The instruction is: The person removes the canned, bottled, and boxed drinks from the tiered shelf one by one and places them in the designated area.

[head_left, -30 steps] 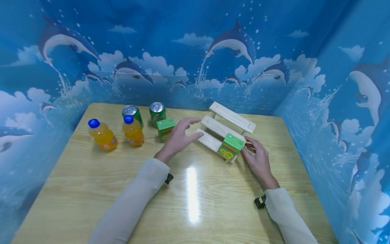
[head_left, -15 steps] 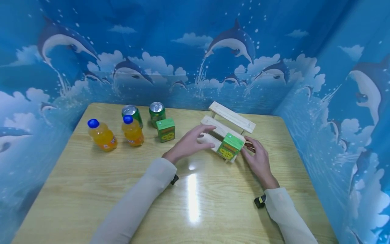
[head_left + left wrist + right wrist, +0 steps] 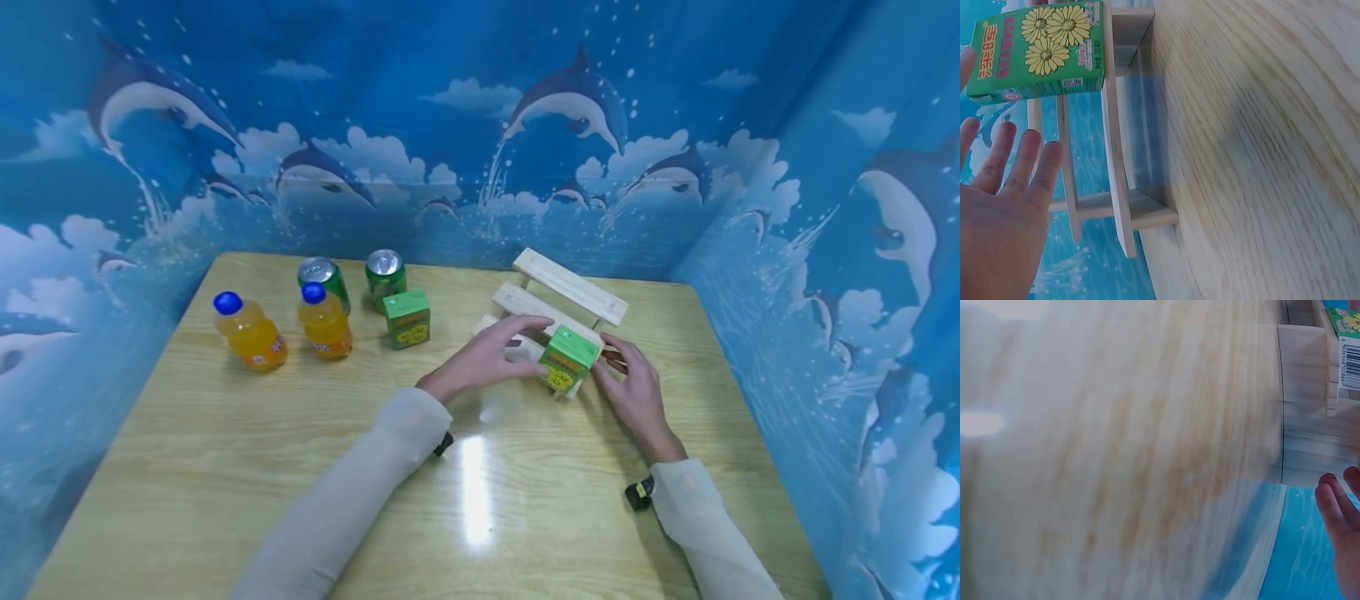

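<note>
A green drink carton (image 3: 567, 362) printed with yellow flowers stands on the lowest step of a small wooden step rack (image 3: 573, 287), near its right end. Just left of the carton is my left hand (image 3: 487, 358), thumb and fingers spread; in the left wrist view the straight fingers (image 3: 1041, 175) point towards the rack, apart from the carton. At the rack's right end is my right hand (image 3: 637, 400), its fingertips beside the steps and its thumb close to the carton's side. The right wrist view catches its fingers (image 3: 1332, 506) next to the rack's side panel (image 3: 1313, 437).
A second green carton (image 3: 408, 321) stands on the wooden table (image 3: 360, 500) left of the rack. Further left are two green cans, one (image 3: 386, 279) behind that carton and another (image 3: 322, 279), plus two orange drink bottles with blue caps, a near one (image 3: 255, 337) and another (image 3: 326, 325).
My left hand has moved right, from beside the second carton and the rack's left end to close by the carton on the rack. My right hand, the rack and its carton have stayed put.
</note>
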`<move>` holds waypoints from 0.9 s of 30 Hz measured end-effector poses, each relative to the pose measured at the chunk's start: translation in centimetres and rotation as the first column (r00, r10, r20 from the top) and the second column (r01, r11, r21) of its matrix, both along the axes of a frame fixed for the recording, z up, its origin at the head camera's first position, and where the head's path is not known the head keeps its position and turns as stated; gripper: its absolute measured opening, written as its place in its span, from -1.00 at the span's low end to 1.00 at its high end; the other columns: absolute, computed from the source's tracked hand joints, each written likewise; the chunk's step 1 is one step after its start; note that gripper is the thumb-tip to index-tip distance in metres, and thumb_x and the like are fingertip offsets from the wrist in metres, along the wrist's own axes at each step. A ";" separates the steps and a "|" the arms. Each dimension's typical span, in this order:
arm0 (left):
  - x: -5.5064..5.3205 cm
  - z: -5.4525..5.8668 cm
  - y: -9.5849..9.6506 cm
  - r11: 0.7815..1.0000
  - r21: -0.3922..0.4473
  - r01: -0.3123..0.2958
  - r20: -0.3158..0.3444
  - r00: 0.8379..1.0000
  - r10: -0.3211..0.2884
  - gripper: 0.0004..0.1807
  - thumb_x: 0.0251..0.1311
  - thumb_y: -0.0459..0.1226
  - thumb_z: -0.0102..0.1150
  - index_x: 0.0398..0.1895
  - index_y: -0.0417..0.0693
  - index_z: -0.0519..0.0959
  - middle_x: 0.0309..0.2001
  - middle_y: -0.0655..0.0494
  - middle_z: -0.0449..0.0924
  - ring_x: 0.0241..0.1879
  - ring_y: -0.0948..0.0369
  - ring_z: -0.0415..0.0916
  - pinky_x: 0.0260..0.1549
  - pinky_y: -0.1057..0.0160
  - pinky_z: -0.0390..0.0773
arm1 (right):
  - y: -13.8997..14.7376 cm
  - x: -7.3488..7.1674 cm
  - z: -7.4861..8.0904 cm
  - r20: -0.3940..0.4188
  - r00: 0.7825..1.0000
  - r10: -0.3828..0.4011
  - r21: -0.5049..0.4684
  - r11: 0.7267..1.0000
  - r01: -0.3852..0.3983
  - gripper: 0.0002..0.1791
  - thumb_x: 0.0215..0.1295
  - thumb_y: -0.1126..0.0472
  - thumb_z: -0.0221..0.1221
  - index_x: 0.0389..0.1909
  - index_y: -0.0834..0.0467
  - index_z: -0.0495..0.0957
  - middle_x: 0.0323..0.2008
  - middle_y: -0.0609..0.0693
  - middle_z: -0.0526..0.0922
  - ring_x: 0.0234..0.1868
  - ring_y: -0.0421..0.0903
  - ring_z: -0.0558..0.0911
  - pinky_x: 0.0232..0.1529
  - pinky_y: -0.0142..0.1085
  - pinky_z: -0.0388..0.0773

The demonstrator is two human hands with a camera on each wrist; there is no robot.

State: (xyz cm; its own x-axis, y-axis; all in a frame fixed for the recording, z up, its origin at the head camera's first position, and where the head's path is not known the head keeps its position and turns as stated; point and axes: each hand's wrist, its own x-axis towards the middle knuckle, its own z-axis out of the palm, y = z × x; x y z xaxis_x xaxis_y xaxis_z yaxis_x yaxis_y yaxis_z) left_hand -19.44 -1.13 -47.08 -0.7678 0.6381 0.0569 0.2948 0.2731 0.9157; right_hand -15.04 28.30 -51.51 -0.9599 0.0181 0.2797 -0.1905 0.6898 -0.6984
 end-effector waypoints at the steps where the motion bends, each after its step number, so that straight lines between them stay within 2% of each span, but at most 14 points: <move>1: 0.0 0.0 0.1 1.000 0.002 0.006 0.001 1.000 -0.006 -0.15 0.39 -0.01 0.49 0.68 0.33 0.31 0.61 0.27 0.37 0.59 0.03 0.35 0.57 -0.03 0.42 | 0.0 0.0 0.0 0.001 1.000 0.000 -0.001 1.000 0.000 -0.43 0.49 0.35 0.36 0.47 0.24 0.52 0.33 0.30 0.63 0.24 0.30 0.72 0.31 0.08 0.69; 3: 0.1 -0.1 0.4 1.000 0.008 0.015 0.002 1.000 -0.015 -0.14 0.38 -0.01 0.50 0.68 0.34 0.31 0.60 0.26 0.38 0.59 0.02 0.36 0.57 -0.05 0.42 | 0.0 0.0 0.1 0.003 1.000 0.002 -0.003 1.000 -0.002 -0.43 0.49 0.35 0.36 0.47 0.24 0.52 0.32 0.30 0.63 0.24 0.30 0.72 0.31 0.08 0.68; 7: 0.2 -0.2 0.9 1.000 0.003 0.015 0.003 1.000 -0.015 -0.12 0.35 -0.01 0.53 0.68 0.36 0.31 0.56 0.29 0.42 0.54 0.12 0.40 0.57 -0.08 0.41 | 0.0 0.0 0.1 0.006 1.000 0.006 -0.014 1.000 -0.006 -0.43 0.49 0.35 0.36 0.47 0.24 0.52 0.32 0.30 0.63 0.24 0.31 0.72 0.31 0.07 0.69; 11: 0.2 -0.3 1.5 1.000 0.007 0.012 0.006 1.000 -0.013 -0.09 0.32 -0.04 0.56 0.68 0.33 0.31 0.52 0.30 0.46 0.49 0.22 0.43 0.55 -0.01 0.45 | 0.0 0.0 0.1 -0.003 1.000 0.012 -0.025 1.000 -0.012 -0.44 0.48 0.37 0.37 0.46 0.26 0.53 0.30 0.32 0.63 0.23 0.34 0.72 0.30 0.06 0.69; 16: -0.2 -0.4 2.3 1.000 0.019 0.024 -0.014 1.000 -0.024 -0.09 0.34 -0.09 0.56 0.69 0.28 0.30 0.50 0.25 0.48 0.45 0.20 0.47 0.50 0.07 0.52 | 0.0 0.1 0.2 -0.014 1.000 0.018 -0.036 0.999 -0.019 -0.45 0.47 0.40 0.36 0.44 0.29 0.53 0.29 0.34 0.63 0.22 0.37 0.72 0.30 0.06 0.67; 21: -0.6 -0.6 3.0 0.999 0.033 0.034 -0.005 0.999 -0.034 -0.11 0.37 -0.10 0.52 0.70 0.30 0.29 0.49 0.24 0.49 0.42 0.19 0.49 0.46 0.08 0.57 | 0.0 0.1 0.3 -0.001 1.000 0.009 -0.028 1.000 -0.009 -0.43 0.47 0.36 0.38 0.45 0.26 0.53 0.32 0.31 0.63 0.23 0.31 0.72 0.31 -0.02 0.68; 27: -0.7 -0.7 3.5 0.998 0.041 0.037 0.003 0.999 -0.037 -0.13 0.40 -0.13 0.48 0.70 0.30 0.28 0.37 0.21 0.56 0.35 0.23 0.55 0.39 0.16 0.62 | -0.1 0.1 0.2 0.013 1.000 0.005 -0.016 1.000 -0.005 -0.43 0.50 0.34 0.36 0.47 0.25 0.51 0.33 0.30 0.62 0.25 0.30 0.71 0.33 0.01 0.67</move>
State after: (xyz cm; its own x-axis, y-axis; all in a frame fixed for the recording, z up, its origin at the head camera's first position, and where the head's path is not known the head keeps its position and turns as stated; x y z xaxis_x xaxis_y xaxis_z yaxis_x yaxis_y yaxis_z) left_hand -20.16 2.36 -47.76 -0.7439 0.6634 0.0808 0.3003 0.2238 0.9272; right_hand -14.94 28.21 -51.30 -0.9636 0.0173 0.2667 -0.1849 0.6777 -0.7117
